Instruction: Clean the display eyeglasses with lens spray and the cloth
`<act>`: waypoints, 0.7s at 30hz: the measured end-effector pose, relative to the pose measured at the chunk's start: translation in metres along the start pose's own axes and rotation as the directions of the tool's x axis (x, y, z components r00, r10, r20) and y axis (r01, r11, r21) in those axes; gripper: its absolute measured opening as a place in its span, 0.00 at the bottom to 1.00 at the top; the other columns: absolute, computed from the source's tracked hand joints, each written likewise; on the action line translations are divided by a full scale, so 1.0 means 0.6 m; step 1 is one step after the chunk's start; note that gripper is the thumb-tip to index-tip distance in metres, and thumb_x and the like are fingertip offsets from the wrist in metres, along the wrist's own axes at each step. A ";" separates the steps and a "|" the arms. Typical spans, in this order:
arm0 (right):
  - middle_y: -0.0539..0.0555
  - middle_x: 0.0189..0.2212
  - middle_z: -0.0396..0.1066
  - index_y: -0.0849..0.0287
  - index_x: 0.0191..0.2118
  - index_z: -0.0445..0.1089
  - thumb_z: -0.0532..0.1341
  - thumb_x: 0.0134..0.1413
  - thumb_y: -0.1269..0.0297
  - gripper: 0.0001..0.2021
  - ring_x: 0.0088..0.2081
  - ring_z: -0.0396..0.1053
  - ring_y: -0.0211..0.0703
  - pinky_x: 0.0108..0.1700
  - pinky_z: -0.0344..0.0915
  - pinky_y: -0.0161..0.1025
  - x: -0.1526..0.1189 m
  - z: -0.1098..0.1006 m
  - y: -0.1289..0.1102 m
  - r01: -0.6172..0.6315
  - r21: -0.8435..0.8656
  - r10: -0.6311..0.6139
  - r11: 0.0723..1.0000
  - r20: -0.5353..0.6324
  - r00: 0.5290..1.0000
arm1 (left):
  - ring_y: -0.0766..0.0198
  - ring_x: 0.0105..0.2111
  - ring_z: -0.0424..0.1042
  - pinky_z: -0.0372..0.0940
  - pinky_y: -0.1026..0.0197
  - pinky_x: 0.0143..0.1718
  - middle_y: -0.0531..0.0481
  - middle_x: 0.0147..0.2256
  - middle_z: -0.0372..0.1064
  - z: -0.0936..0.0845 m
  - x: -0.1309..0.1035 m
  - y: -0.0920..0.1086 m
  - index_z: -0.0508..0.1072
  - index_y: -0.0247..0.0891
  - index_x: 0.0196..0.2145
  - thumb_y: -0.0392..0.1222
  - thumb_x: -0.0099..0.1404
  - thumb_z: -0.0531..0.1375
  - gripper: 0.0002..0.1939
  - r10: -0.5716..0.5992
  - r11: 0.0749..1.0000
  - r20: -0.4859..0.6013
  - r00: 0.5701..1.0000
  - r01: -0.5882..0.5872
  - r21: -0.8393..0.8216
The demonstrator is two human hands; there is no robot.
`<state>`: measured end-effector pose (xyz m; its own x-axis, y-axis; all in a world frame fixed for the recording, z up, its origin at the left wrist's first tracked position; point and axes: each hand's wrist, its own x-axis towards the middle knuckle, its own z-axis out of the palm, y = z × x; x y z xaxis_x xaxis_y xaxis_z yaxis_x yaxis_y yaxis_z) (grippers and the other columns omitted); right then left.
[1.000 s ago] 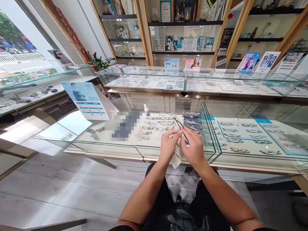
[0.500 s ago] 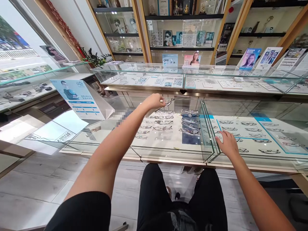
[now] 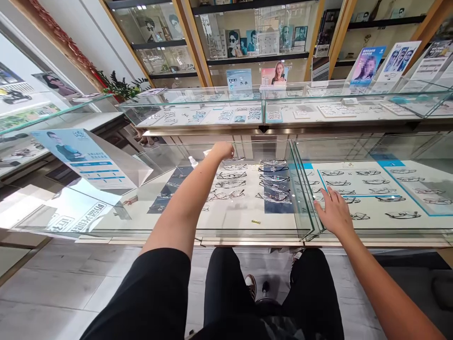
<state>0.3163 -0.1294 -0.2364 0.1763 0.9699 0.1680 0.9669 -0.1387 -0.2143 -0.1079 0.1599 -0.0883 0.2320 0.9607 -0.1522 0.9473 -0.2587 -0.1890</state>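
My left hand [image 3: 223, 150] reaches over the glass display case at the far end of a column of eyeglasses [image 3: 230, 175]. Its fingers are curled around the end of a pair of glasses [image 3: 239, 158], which is partly hidden behind the hand. My right hand [image 3: 334, 210] lies with its fingers spread on the glass top of the neighbouring case, beside the joint between the two cases. Another column of glasses [image 3: 275, 178] rests on a dark blue panel between my hands. A small yellow-green item [image 3: 255, 221] lies near the front of the case.
A folded sign [image 3: 85, 158] stands on the glass at the left. A white bottle [image 3: 193, 161] is just left of my left hand. Behind runs a second glass case [image 3: 208, 127] with posters on top. A grey case joint [image 3: 306, 189] divides the near cases.
The view has shifted. My left hand has lowered the glasses towards the far end of the column. My right hand remains on the glass.
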 end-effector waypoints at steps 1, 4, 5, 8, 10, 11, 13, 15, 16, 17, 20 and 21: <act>0.67 0.79 0.55 0.65 0.77 0.61 0.43 0.77 0.45 0.37 0.79 0.52 0.67 0.77 0.54 0.63 -0.001 -0.002 -0.002 -0.006 -0.001 0.006 1.000 0.013 1.000 | 0.48 0.47 0.81 0.72 0.56 0.49 0.40 0.46 0.84 0.005 0.006 0.002 0.88 0.44 0.44 0.37 0.61 0.67 0.14 0.004 1.000 0.007 1.000 -0.004 0.009; 0.67 0.79 0.55 0.65 0.77 0.60 0.42 0.77 0.44 0.37 0.79 0.51 0.68 0.77 0.54 0.64 -0.002 -0.007 -0.006 -0.007 -0.007 0.007 1.000 0.020 1.000 | 0.49 0.47 0.80 0.72 0.57 0.49 0.40 0.46 0.84 0.017 0.019 0.008 0.88 0.45 0.46 0.39 0.61 0.68 0.15 0.012 1.000 0.022 1.000 -0.013 0.026; 0.68 0.79 0.55 0.65 0.77 0.60 0.42 0.77 0.44 0.37 0.79 0.51 0.68 0.77 0.54 0.64 -0.003 -0.008 -0.006 -0.006 -0.008 0.006 1.000 0.016 1.000 | 0.49 0.48 0.80 0.72 0.57 0.49 0.40 0.46 0.84 0.020 0.021 0.011 0.88 0.45 0.46 0.39 0.61 0.68 0.15 0.015 0.999 0.026 1.000 -0.016 0.029; 0.67 0.79 0.55 0.64 0.77 0.60 0.43 0.77 0.44 0.37 0.79 0.51 0.68 0.77 0.55 0.64 -0.003 -0.009 -0.006 -0.005 -0.006 0.005 1.000 0.012 1.000 | 0.48 0.49 0.80 0.72 0.56 0.50 0.39 0.47 0.84 0.023 0.021 0.017 0.88 0.44 0.46 0.40 0.62 0.68 0.14 0.020 0.999 0.032 0.999 -0.021 0.035; 0.67 0.79 0.55 0.64 0.77 0.60 0.43 0.77 0.44 0.37 0.79 0.51 0.68 0.77 0.54 0.65 -0.003 -0.010 -0.006 -0.011 -0.002 0.011 1.000 0.018 1.000 | 0.48 0.48 0.80 0.72 0.56 0.50 0.39 0.47 0.84 0.018 0.016 0.019 0.87 0.43 0.45 0.41 0.62 0.68 0.13 0.018 0.999 0.028 0.999 -0.019 0.034; 0.67 0.79 0.55 0.64 0.77 0.60 0.44 0.76 0.44 0.37 0.79 0.51 0.67 0.77 0.54 0.65 -0.002 -0.010 -0.006 -0.015 -0.002 0.015 1.000 0.022 1.000 | 0.48 0.48 0.80 0.72 0.56 0.50 0.40 0.47 0.84 0.014 0.012 0.019 0.87 0.43 0.46 0.42 0.63 0.68 0.14 0.018 0.999 0.024 1.000 -0.018 0.029; 0.67 0.79 0.55 0.63 0.77 0.59 0.44 0.76 0.45 0.37 0.79 0.52 0.68 0.77 0.54 0.65 -0.001 -0.011 -0.006 -0.018 -0.003 0.018 1.000 0.027 0.999 | 0.48 0.49 0.80 0.72 0.57 0.50 0.41 0.48 0.84 0.000 -0.002 0.017 0.87 0.44 0.48 0.45 0.64 0.67 0.15 0.016 1.000 0.012 1.000 -0.016 0.018; 0.67 0.79 0.55 0.64 0.77 0.60 0.44 0.76 0.44 0.37 0.78 0.52 0.67 0.77 0.54 0.64 0.000 -0.013 -0.006 -0.015 -0.007 0.015 1.000 0.027 1.000 | 0.48 0.48 0.80 0.72 0.57 0.49 0.42 0.48 0.84 -0.021 -0.025 0.012 0.86 0.44 0.49 0.49 0.66 0.66 0.17 0.022 1.000 -0.027 0.999 -0.022 -0.009; 0.67 0.79 0.55 0.64 0.77 0.60 0.44 0.76 0.44 0.37 0.78 0.52 0.67 0.77 0.54 0.64 0.000 -0.014 -0.006 -0.014 -0.009 0.015 1.000 0.026 1.000 | 0.48 0.48 0.80 0.71 0.56 0.48 0.43 0.48 0.84 -0.034 -0.040 0.008 0.86 0.44 0.50 0.50 0.66 0.65 0.18 0.032 0.999 -0.058 0.998 -0.034 -0.033; 0.67 0.79 0.55 0.64 0.77 0.60 0.44 0.76 0.44 0.37 0.78 0.52 0.67 0.77 0.54 0.64 0.001 -0.015 -0.006 -0.014 -0.010 0.014 1.000 0.024 1.000 | 0.48 0.47 0.80 0.71 0.56 0.48 0.44 0.46 0.84 -0.046 -0.057 0.003 0.86 0.44 0.50 0.51 0.66 0.64 0.19 0.045 0.996 -0.100 0.994 -0.052 -0.066; 0.67 0.79 0.56 0.64 0.77 0.61 0.44 0.76 0.44 0.37 0.78 0.53 0.67 0.76 0.55 0.64 0.003 -0.015 -0.004 -0.014 -0.007 0.014 1.000 0.019 1.000 | 0.50 0.43 0.80 0.70 0.56 0.47 0.47 0.42 0.82 -0.083 -0.120 -0.013 0.84 0.45 0.54 0.50 0.64 0.62 0.23 0.082 0.978 -0.139 0.987 -0.107 -0.181; 0.68 0.79 0.56 0.65 0.77 0.61 0.44 0.76 0.44 0.37 0.78 0.53 0.68 0.76 0.55 0.64 0.004 -0.016 -0.003 -0.014 -0.002 0.014 1.000 0.021 1.000 | 0.50 0.42 0.80 0.69 0.56 0.46 0.47 0.42 0.82 -0.092 -0.144 -0.019 0.82 0.46 0.57 0.48 0.64 0.61 0.24 0.085 0.969 -0.108 0.991 -0.107 -0.221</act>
<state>0.3169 -0.1288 -0.2267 0.1863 0.9717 0.1450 0.9646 -0.1528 -0.2150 -0.1265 0.0857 -0.0195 0.3342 0.9404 -0.0626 0.9422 -0.3317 0.0479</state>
